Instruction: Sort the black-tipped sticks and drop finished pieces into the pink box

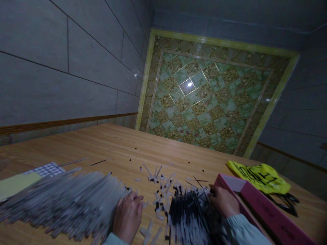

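"As far as we can judge, how much is done?"

"About half, we'd say. One big pale pile (79, 200) lies toward the table's (114, 143) left edge, and a smaller black-and-white bundle (185, 207) sits to its right, beside the pink box (268, 211) near the right edge."

"And what's left?"

"Plenty: loose bits (157, 205) are strewn between pile and bundle, and a few black specks (130, 160) lie toward the far edge. We count none of those as gathered."

"How do we find the hands?"

"Our left hand (129, 216) is low, back upward, fingers bent and close together, at the pile's right end. Our right hand (224, 200) comes in from the right corner, between bundle and box, with its fingers curled down at the bundle's edge."

"Do they grip anything?"

"Both look half closed, but blur hides the fingertips, so we can't tell whether either has hold of something."
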Demonstrator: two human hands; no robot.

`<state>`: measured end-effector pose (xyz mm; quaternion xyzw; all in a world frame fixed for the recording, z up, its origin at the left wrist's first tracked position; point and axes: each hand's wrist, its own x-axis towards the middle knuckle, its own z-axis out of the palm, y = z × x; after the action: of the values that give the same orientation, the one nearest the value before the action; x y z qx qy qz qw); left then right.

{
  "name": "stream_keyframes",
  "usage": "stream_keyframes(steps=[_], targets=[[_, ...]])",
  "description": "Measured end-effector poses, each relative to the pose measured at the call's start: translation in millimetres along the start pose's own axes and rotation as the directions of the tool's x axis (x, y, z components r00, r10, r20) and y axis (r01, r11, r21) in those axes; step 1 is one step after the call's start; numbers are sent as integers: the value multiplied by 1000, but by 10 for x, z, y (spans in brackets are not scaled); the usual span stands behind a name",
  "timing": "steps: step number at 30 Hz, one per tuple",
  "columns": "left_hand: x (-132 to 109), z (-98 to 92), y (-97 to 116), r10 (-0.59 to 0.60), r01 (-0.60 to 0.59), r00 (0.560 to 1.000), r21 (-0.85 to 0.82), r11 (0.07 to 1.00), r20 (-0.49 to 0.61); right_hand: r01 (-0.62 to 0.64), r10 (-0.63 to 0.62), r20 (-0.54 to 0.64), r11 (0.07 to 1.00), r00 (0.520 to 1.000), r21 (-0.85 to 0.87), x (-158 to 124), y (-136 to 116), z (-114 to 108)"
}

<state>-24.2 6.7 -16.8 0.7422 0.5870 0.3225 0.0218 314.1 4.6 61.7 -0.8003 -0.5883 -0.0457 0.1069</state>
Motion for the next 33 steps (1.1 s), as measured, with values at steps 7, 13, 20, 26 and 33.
stream_keyframes(steps=[7, 13, 20, 26, 33], targets=[[-10, 43, 96, 10, -7, 999, -80, 997, 38, 249, -273, 135, 953, 953, 170, 192, -905, 349], [-2, 121, 61, 33, -32, 999, -76, 997, 9, 147, -182, 217, 975, 959, 170, 548, -1446, 828], [14, 304, -29, 75, -79, 995, -64, 995, -67, -14, -3, 141, 993, 990, 121, 733, -1626, 1067], [11, 249, 31, 66, -68, 997, -36, 997, -31, -53, 28, 181, 990, 983, 132, 752, -1725, 1170], [5, 265, 29, 91, -92, 995, -37, 995, -25, -19, -20, 173, 975, 985, 220, 716, -1669, 1162]])
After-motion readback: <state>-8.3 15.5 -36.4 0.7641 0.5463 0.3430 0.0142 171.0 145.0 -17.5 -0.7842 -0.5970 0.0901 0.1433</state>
